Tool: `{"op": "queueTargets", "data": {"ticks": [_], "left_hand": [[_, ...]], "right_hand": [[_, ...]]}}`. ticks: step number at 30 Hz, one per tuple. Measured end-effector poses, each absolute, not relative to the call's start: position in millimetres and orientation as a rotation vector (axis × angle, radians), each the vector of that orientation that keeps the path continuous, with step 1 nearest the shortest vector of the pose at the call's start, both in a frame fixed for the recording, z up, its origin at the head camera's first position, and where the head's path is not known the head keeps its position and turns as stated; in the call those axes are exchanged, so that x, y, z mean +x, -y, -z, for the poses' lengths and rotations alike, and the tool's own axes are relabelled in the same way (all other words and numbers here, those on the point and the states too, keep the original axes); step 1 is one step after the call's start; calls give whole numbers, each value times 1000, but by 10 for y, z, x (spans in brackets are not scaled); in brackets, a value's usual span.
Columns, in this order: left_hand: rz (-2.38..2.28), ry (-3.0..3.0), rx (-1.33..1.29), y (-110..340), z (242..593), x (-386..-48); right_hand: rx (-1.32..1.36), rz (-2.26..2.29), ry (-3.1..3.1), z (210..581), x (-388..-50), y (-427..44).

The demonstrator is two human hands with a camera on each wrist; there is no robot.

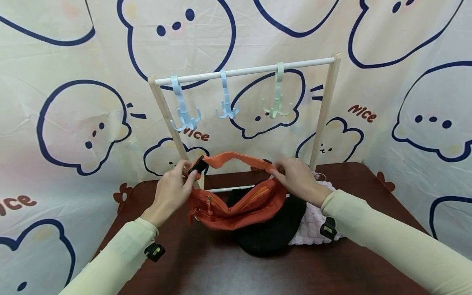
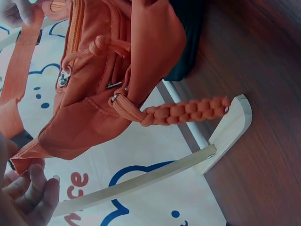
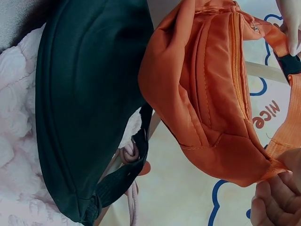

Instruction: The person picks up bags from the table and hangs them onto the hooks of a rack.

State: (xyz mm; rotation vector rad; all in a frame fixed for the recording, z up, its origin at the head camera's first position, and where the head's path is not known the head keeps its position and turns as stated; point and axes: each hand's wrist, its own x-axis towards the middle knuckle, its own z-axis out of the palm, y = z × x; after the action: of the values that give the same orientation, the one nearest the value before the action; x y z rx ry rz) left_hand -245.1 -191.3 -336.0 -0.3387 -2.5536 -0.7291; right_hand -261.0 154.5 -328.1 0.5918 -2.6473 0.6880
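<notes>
An orange waist bag point(image 1: 239, 209) hangs between my two hands, its strap point(image 1: 236, 156) arching above it. My left hand point(image 1: 171, 190) pinches the bag's end beside the black buckle point(image 1: 199, 165). At the other end, my right hand point(image 1: 296, 178) grips the strap where it joins the bag. A braided orange cord point(image 2: 188, 112) dangles from the zipper side in the left wrist view. Behind and below the orange bag lies a black bag point(image 1: 271, 233), dark green-black in the right wrist view, partly covered by the orange one.
A pale pink fluffy item point(image 1: 313, 225) lies right of the black bag on the brown table point(image 1: 206, 262). Behind stands a wooden rack with a white rod point(image 1: 250, 70). Two blue hooks point(image 1: 184, 112) and one green hook point(image 1: 276, 102) hang from it. A printed cloth point(image 1: 85, 123) surrounds the table.
</notes>
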Motion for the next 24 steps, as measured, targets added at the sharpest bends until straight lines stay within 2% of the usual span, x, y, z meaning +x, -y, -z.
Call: {"op": "queueTargets", "data": {"ticks": [24], "left_hand": [[720, 2556, -330, 1967, 3316, -2408]], "right_hand": [[614, -710, 2652, 3255, -2597, -1484]]}}
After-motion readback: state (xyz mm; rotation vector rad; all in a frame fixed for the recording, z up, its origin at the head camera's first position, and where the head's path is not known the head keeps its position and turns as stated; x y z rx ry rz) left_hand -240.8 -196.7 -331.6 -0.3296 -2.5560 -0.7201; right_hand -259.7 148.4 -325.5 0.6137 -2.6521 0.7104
